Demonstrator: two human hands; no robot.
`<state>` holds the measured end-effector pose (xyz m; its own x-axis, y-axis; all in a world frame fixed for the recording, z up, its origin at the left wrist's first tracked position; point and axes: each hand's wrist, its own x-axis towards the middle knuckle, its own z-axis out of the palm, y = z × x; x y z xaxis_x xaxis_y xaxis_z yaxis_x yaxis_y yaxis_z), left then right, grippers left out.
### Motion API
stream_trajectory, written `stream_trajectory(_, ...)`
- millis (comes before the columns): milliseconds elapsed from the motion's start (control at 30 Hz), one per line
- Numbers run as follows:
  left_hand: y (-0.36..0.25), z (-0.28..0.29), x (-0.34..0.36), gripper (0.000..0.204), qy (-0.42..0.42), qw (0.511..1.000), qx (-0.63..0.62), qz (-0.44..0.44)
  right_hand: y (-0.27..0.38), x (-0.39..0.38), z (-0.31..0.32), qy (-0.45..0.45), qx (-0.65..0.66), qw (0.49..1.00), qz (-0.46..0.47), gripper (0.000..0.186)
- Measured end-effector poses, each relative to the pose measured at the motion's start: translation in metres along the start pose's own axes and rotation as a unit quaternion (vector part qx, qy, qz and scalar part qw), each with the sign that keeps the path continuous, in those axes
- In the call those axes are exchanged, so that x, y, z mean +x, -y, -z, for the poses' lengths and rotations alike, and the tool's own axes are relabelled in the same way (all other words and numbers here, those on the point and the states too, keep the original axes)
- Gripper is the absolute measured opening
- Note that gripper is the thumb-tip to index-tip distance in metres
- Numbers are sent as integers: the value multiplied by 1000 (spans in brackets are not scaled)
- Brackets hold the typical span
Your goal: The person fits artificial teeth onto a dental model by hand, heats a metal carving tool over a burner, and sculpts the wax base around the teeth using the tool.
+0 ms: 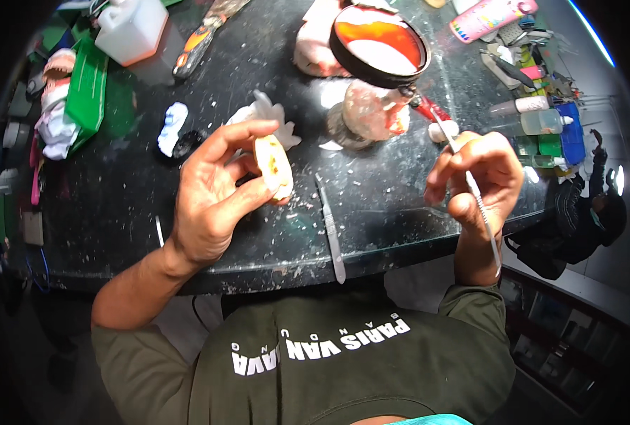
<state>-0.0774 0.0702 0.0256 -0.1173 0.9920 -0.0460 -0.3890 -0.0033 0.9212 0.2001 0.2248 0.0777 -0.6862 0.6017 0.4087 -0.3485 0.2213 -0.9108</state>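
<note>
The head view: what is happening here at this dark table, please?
A person sits at a dark worktable. The left hand holds up a small cream dental cast between thumb and fingers. The right hand grips a thin metal hand tool, apart from the cast. A scalpel-like blade lies on the table between the hands. A round magnifier stands behind.

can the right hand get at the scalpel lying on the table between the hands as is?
Probably not as is. The right hand is already closed on a thin metal pick, so its grip is taken. The path itself looks free: the scalpel lies bare on the dark table, with nothing over it.
</note>
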Motion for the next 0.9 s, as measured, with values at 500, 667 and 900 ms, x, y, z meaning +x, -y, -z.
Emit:
stream_trajectory(500, -2, -1, 1, 69, -4, 1000, 6, -5, -3, -13, -11, -152, -225, 961, 56, 30)
stream_trajectory(667, -3, -1, -1, 69, -24, 999, 2, 33, -5, -12, -11, -144, -214, 964, 59, 27)
stream_trajectory(900, 0, 0, 1, 63, -16, 1000, 13, 23, -7, -8, -4, -110, -236, 961, 95, 28)
